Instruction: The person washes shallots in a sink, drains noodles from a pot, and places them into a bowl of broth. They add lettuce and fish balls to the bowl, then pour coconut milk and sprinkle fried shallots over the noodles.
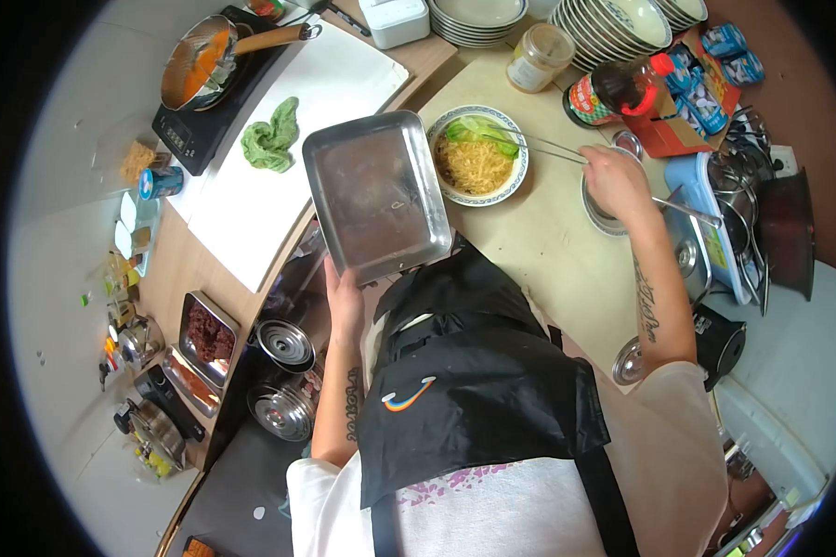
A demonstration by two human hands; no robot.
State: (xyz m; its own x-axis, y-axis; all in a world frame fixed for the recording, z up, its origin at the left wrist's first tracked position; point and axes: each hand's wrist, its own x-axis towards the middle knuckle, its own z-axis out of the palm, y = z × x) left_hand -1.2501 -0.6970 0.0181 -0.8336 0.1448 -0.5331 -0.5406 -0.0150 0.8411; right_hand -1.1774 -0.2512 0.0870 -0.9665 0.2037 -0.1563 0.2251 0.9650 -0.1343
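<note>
My left hand point(346, 295) grips the near edge of a rectangular metal tray point(376, 200), tilted beside the table edge; only small scraps lie in it. A patterned bowl point(527, 172) stands just right of the tray, with noodles point(478, 167) and green leaves point(485, 132) inside. My right hand point(618, 184) is closed around thin metal chopsticks point(553, 154), whose tips reach over the bowl's right side at the leaves. Beneath that hand is a round dish point(593, 215), partly covered. A metal handle point(687, 211) sticks out to the right of my hand.
Stacked bowls point(613, 32), a jar point(539, 58) and a sauce bottle point(613, 91) line the back. A blue bin point(715, 223) with utensils is at right. At left are a pan point(200, 65) on a cooktop, a green cloth point(271, 136) and a tray of dark red food point(209, 336).
</note>
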